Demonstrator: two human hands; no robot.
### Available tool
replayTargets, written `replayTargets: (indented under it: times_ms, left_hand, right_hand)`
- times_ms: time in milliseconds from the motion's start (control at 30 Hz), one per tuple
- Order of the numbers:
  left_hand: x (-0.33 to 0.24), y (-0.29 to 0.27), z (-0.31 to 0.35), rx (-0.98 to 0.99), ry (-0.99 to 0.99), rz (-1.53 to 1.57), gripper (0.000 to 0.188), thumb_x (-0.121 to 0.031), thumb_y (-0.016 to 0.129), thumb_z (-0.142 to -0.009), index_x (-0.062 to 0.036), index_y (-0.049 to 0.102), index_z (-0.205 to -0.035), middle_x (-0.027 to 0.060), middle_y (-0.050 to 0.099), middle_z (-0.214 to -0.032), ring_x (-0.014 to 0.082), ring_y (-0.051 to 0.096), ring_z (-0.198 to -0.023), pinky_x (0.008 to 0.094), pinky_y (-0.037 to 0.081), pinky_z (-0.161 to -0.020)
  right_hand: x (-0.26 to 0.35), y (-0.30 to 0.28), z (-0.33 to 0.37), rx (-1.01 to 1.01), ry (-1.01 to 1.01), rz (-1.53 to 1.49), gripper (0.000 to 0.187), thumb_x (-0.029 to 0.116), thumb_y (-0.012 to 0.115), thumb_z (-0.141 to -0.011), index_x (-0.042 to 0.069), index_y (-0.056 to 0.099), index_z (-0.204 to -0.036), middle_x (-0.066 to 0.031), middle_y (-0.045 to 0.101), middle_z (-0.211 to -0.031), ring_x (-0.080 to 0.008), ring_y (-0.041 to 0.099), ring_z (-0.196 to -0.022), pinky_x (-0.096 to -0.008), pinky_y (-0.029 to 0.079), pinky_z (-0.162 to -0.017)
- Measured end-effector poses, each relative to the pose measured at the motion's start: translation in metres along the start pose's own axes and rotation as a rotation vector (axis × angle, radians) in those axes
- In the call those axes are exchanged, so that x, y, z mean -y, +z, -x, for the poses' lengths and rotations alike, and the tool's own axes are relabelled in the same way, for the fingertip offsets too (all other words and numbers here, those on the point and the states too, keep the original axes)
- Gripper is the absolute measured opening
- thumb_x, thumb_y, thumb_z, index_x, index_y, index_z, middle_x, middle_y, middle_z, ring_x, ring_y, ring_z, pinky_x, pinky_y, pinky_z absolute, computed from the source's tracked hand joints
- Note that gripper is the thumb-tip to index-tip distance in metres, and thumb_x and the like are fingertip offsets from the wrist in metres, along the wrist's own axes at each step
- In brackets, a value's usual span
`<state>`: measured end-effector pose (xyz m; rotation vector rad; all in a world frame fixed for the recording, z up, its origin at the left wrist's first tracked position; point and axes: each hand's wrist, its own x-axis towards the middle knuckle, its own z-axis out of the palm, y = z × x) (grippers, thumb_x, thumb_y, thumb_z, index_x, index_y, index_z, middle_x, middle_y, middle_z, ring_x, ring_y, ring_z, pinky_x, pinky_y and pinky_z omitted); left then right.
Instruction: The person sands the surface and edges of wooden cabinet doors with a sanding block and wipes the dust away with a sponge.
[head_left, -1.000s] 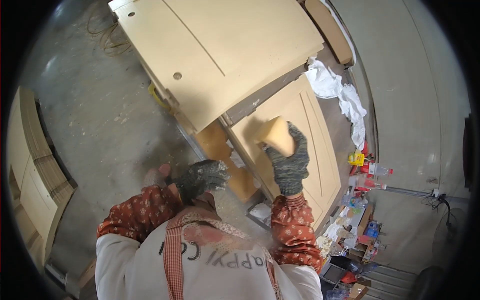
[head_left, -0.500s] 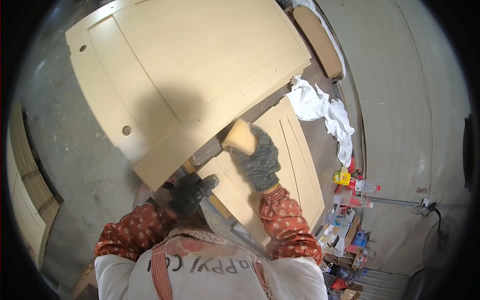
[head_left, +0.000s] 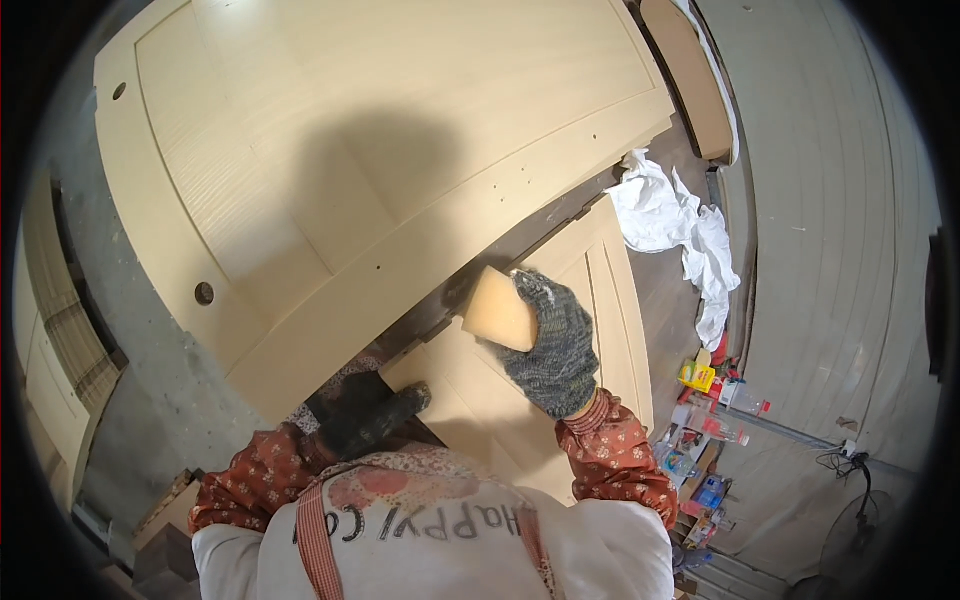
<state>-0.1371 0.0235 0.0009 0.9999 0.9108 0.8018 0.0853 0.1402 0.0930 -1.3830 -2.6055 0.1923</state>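
Observation:
My right hand point(head_left: 553, 343), in a dark grey knitted glove, is closed round a tan sponge block point(head_left: 500, 310) over the smaller cream panel point(head_left: 610, 300). The block's underside is hidden, so I cannot tell whether it touches the panel. My left hand point(head_left: 368, 412), in a darker glove, is at the near left corner of that panel, one digit stretched over its edge and the other fingers hidden below. Ahead lies a larger cream panel point(head_left: 420, 90) with a recessed field, round holes along its left side and my shadow across it.
Crumpled white paper point(head_left: 665, 215) lies right of the panels on a dark surface point(head_left: 655, 290). A brown curved board point(head_left: 688, 75) stands at the far right. Several plastic bottles point(head_left: 715, 425) lie by the right wall. More panels point(head_left: 60, 370) lean at the left.
My right hand and the sponge block have moved slightly right and nearer in the picture. The view has shifted, so the large panel appears lower and wider. My left hand stays at the panel corner.

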Motion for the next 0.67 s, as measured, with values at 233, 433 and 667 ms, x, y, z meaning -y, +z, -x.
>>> replayTargets:
  times_ms: [233,433,667]
  left_hand:
    - [-0.004,0.003,0.005,-0.035,-0.154,0.096,0.03,-0.027,0.067,-0.092,-0.0009,0.069,-0.105,0.0121,0.072,-0.089,0.0204,0.067,-0.081,0.0368,0.049,-0.081]
    - [0.003,0.007,0.004,-0.113,-0.015,0.25,0.028,-0.024,0.069,-0.09,-0.0006,0.069,-0.104,0.0114,0.073,-0.089,0.0192,0.067,-0.081,0.0356,0.049,-0.079]
    - [-0.009,0.0,0.007,-0.074,0.008,-0.029,0.028,-0.023,0.069,-0.09,-0.0002,0.068,-0.106,0.0158,0.073,-0.094,0.0253,0.068,-0.087,0.0351,0.048,-0.085]
  right_hand:
    - [-0.162,-0.022,-0.034,-0.339,0.551,0.034,0.061,0.024,0.08,-0.076,0.0,0.053,-0.125,-0.014,0.065,-0.11,-0.0244,0.063,-0.096,-0.0352,0.052,-0.085]
    - [-0.146,-0.017,-0.049,-0.259,0.527,-0.047,0.062,0.029,0.08,-0.075,0.003,0.054,-0.125,-0.013,0.064,-0.113,-0.0233,0.063,-0.099,-0.0339,0.051,-0.087]
    - [-0.2,-0.033,-0.053,-0.357,0.86,-0.194,0.064,0.031,0.075,-0.08,0.002,0.048,-0.131,-0.0181,0.068,-0.108,-0.0336,0.067,-0.092,-0.042,0.054,-0.085]
